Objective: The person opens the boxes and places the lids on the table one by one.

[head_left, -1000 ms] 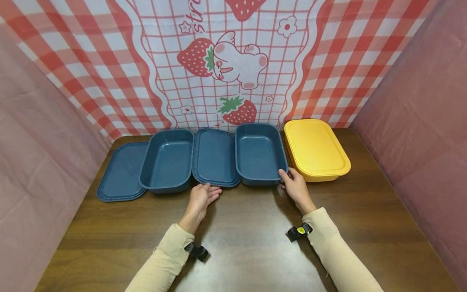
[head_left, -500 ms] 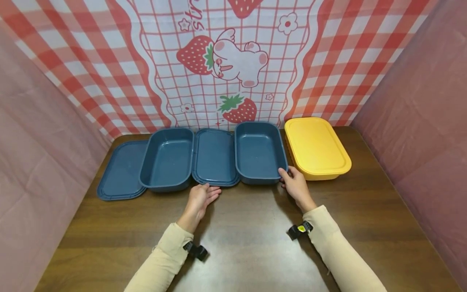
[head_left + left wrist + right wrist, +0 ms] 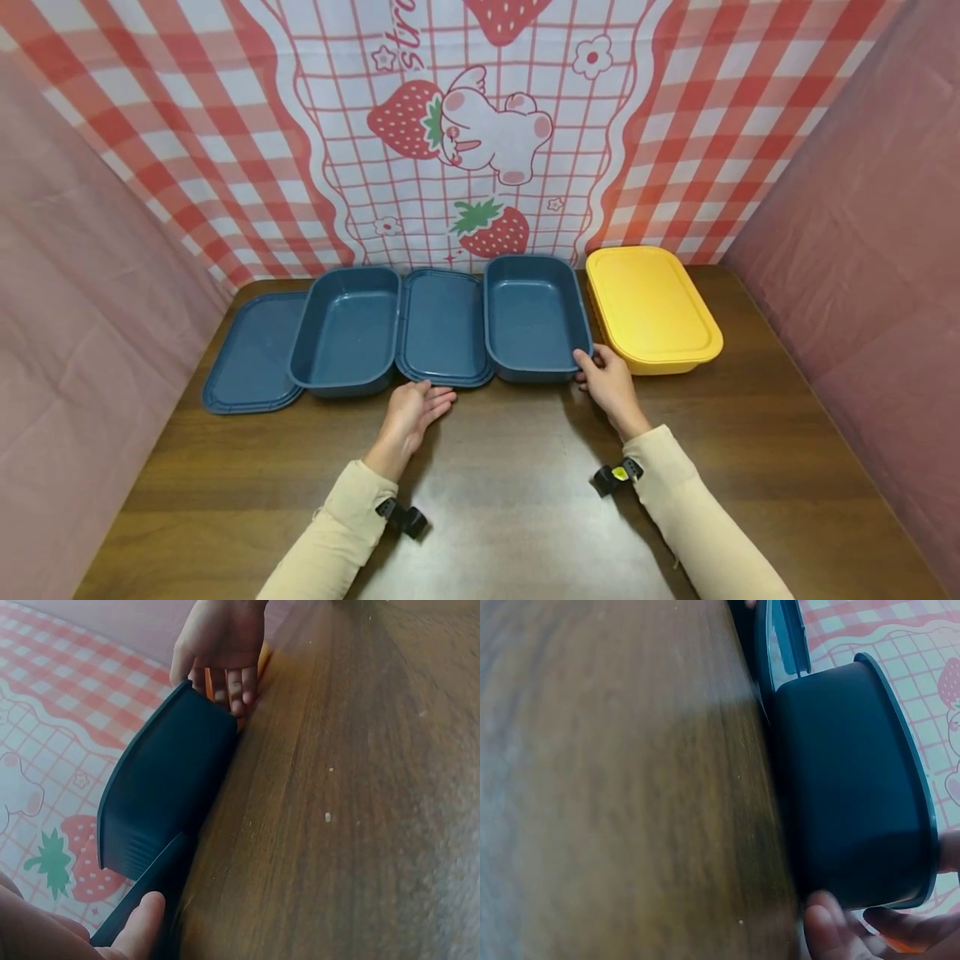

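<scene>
Fingers of the right hand (image 3: 609,385) pinch the near right corner of the right blue box (image 3: 536,321), with the thumb at the rim and the other fingers against the outside of the wall; the right wrist view shows fingertips close to the box's near face and side. The left hand (image 3: 411,408) has its fingers straight and lying near one another, pointing right, with the thumb touching the near edge of the middle blue lid (image 3: 442,325); whether any fingertip reaches under that edge cannot be told. This lid sits between the right blue box and the left blue box (image 3: 352,333), just beside both, its near right corner meeting the right box's near left corner. Farther left lies the outer blue lid (image 3: 251,350), its right edge hidden behind the left box. Just beside the right blue box, on its right, stands the yellow box (image 3: 667,367) with its yellow lid (image 3: 652,304) on. All of them line the far side of the brown wooden table (image 3: 510,500). Behind hangs a red-and-white checked cloth (image 3: 187,108) printed with strawberries, and pink cloth (image 3: 862,250) flanks both sides. Cream sleeves (image 3: 697,517) cover the forearms, with a black device (image 3: 405,517) strapped at each wrist.
</scene>
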`<state>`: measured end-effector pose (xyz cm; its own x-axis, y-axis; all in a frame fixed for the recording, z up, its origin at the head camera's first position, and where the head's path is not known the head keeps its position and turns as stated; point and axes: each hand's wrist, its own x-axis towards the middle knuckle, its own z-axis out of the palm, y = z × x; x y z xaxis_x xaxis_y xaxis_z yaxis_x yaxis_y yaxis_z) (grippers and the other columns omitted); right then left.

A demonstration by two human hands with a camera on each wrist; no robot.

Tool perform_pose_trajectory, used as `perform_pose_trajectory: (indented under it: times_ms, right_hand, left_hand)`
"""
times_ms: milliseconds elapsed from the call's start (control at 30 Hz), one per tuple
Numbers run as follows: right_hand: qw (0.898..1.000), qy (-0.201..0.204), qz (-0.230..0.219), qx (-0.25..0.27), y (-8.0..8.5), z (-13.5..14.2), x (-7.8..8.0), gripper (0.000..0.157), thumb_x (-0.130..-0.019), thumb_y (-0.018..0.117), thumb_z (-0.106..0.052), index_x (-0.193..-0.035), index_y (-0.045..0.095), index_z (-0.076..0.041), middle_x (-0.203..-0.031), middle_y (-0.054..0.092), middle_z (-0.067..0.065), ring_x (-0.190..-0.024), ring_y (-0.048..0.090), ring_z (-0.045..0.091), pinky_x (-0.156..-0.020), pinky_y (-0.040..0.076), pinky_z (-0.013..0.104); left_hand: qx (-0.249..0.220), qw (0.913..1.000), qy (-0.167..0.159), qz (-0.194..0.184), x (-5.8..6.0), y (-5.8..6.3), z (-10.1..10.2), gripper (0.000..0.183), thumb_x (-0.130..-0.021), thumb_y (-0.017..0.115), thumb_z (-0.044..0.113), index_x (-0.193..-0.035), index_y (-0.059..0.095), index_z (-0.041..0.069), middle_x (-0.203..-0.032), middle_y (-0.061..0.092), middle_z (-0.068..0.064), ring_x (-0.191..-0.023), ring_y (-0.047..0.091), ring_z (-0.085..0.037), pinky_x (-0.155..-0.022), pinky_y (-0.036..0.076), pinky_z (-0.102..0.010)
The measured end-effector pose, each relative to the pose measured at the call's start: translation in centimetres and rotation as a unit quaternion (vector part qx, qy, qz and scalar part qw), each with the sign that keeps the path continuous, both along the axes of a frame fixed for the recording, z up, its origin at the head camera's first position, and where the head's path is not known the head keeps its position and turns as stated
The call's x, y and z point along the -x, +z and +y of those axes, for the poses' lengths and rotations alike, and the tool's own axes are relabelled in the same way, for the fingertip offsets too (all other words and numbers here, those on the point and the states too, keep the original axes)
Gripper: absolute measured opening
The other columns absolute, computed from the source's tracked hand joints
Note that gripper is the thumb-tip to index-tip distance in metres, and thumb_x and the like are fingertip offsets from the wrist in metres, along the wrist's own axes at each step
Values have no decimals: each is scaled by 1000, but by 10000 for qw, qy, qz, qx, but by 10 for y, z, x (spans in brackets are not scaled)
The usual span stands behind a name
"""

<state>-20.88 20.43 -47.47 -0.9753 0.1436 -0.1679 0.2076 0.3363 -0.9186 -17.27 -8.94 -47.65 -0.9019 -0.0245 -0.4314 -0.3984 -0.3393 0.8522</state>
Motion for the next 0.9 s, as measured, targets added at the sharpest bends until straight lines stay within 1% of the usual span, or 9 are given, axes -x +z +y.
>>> perform_pose_trajectory:
  times_ms: [100, 167, 200, 233, 267, 333, 433, 600, 900]
  right_hand:
    - [9999, 43, 4, 147, -1, 1, 0, 41, -100, 53, -26, -128, 51, 4, -76, 60, 4, -55, 57, 6, -53, 51, 19]
    - [9996, 100, -1, 278, -2, 1, -1, 37, -101, 51, -25, -124, 51, 5, -65, 58, 0, -47, 54, 7, -47, 49, 20]
    - [9993, 135, -11, 341, -3, 1, -1, 36, -102, 50, -24, -123, 50, 5, -61, 57, -1, -45, 54, 7, -45, 48, 21]
    - [9991, 155, -23, 406, -3, 1, -1, 35, -102, 48, -23, -123, 50, 5, -58, 57, -2, -43, 53, 8, -43, 47, 21]
    - [9989, 163, -23, 440, -3, 1, -1, 34, -103, 47, -22, -123, 49, 6, -56, 58, -2, -41, 53, 8, -42, 46, 22]
    - [9986, 146, -32, 504, -2, 1, -2, 35, -103, 44, -20, -126, 47, 6, -55, 59, -3, -41, 54, 7, -41, 46, 21]
    - [9983, 78, -55, 570, -1, 1, -3, 37, -104, 42, -18, -131, 44, 7, -54, 60, -2, -41, 55, 7, -41, 46, 21]
    - [9978, 0, -65, 659, -1, 1, -3, 39, -104, 41, -19, -133, 44, 6, -54, 60, -2, -41, 56, 7, -42, 47, 21]
    - [9973, -129, -18, 728, 0, 3, -1, 41, -104, 43, -20, -135, 43, 6, -54, 58, -3, -42, 56, 7, -43, 48, 20]
  left_hand:
    - [-65, 10000, -4, 49, -1, 0, -1, 41, -104, 32, 8, -134, 31, -19, -128, 54, -39, -118, 61, -39, -103, 49, -42]
    - [-69, 10000, 4, -19, -1, 0, -1, 41, -104, 31, 7, -135, 30, -20, -129, 53, -40, -120, 59, -41, -104, 48, -43]
    - [-69, 10000, -11, -58, -1, 0, -1, 41, -104, 30, 7, -136, 30, -20, -130, 51, -40, -122, 57, -42, -104, 48, -43]
    - [-15, 9998, 30, -181, 0, 0, 1, 42, -105, 28, 7, -138, 28, -20, -134, 48, -40, -126, 52, -44, -108, 44, -45]
    - [-22, 9998, 13, -199, 0, 0, 1, 43, -105, 27, 6, -139, 27, -20, -135, 46, -41, -128, 49, -45, -109, 42, -45]
    - [-66, 9997, -8, -229, 1, -2, 1, 43, -105, 26, 6, -139, 26, -20, -137, 44, -41, -130, 46, -45, -111, 40, -46]
    - [-158, 9996, -25, -218, 1, -5, 1, 43, -104, 26, 6, -139, 26, -21, -137, 44, -41, -131, 45, -46, -112, 38, -48]
    - [-288, 9992, -63, -283, 1, -8, 2, 43, -104, 26, 5, -137, 29, -21, -137, 44, -41, -131, 45, -46, -112, 38, -47]
    - [-446, 9984, -42, -338, 1, -7, 3, 41, -103, 30, 5, -136, 33, -19, -137, 44, -40, -130, 47, -44, -111, 40, -47]
